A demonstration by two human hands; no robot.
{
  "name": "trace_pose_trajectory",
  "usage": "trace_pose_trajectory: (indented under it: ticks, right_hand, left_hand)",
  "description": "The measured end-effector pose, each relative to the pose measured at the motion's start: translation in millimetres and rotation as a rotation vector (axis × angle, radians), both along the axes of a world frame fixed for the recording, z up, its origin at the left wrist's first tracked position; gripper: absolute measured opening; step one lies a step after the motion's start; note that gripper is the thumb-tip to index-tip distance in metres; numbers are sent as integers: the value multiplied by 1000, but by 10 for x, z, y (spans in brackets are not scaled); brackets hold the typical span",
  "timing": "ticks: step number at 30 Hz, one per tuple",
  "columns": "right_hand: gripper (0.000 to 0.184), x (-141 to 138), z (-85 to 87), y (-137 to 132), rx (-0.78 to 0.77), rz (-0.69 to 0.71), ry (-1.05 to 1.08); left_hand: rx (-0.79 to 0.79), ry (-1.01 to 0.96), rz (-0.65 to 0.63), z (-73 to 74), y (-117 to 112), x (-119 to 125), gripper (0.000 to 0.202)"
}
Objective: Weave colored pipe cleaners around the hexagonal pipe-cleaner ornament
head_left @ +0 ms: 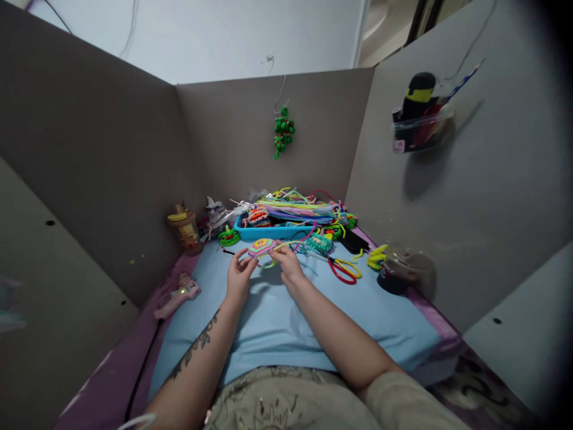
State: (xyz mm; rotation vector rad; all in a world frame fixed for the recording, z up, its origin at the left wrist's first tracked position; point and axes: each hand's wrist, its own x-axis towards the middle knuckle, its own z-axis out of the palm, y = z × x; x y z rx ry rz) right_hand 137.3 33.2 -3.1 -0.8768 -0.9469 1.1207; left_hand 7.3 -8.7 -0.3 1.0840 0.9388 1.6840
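Shirt (pixel 277 403) foremost, both hands (pixel 239 273) (pixel 289 264) in fingertip pinch on multicoloured piece (pixel 261 247), long axis crosswise.

The multicoloured piece (pixel 262 246) is partly covered by the left hand (pixel 240 272) and right hand (pixel 289 266); the left forearm (pixel 197 361) and shirt (pixel 290 401) are cut off at the bottom, and the pale patch (pixel 9 306) far left is too blurred to be identified
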Motion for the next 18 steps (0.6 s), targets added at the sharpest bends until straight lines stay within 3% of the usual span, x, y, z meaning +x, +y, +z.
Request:
trace_pose_trajectory:
  ticks: [12, 18]
  right_hand:
    - [31, -52, -7, -49, -108, 142, 145]
    - [30, -18, -23, -17, 57, -36, -73]
  left_hand:
    - [-55, -19, 22, -63, 67, -56, 48]
    - [-75, -42, -22, -59, 51, -42, 49]
